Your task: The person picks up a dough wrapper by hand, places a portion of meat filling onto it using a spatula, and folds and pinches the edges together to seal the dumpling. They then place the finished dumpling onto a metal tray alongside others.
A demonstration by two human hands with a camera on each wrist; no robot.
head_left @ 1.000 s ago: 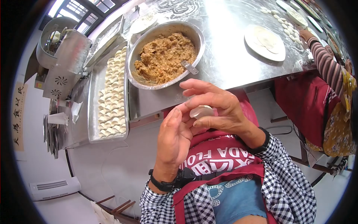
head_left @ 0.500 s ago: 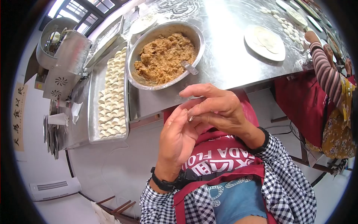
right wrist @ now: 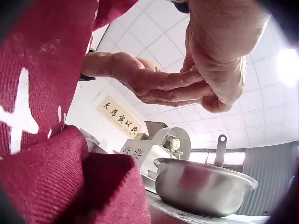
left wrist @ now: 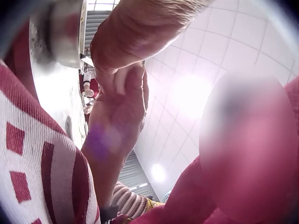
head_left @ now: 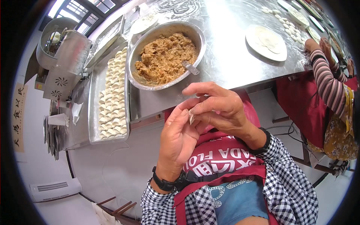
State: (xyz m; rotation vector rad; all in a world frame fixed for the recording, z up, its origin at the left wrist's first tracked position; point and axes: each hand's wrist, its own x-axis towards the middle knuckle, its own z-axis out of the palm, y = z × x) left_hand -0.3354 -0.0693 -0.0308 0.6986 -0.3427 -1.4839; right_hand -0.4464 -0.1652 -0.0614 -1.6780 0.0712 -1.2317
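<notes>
A small piece of white dough (head_left: 192, 119) shows between both hands, above the red apron, in the head view. My left hand (head_left: 175, 140) pinches it from the left, thumb and fingertips at its edge. Thumb and index finger of my right hand (head_left: 223, 112) pinch it from the right, with the other fingers partly bent. Pale dough (left wrist: 122, 79) also shows between the hands in the left wrist view. In the right wrist view the fingers of the two hands meet and hide the dough.
Past the hands a metal bowl (head_left: 201, 56) holds brown filling with a metal handle sticking out. Left of it a tray (head_left: 94, 127) carries rows of dumplings. Flat wrappers lie on a white plate (head_left: 277, 56). At right another person works beside small dough pieces (head_left: 291, 30).
The broad white dough seen between the hands a second ago has become a narrow edge at the fingertips. My fingers have closed together around it. The other person's hands have shifted.
</notes>
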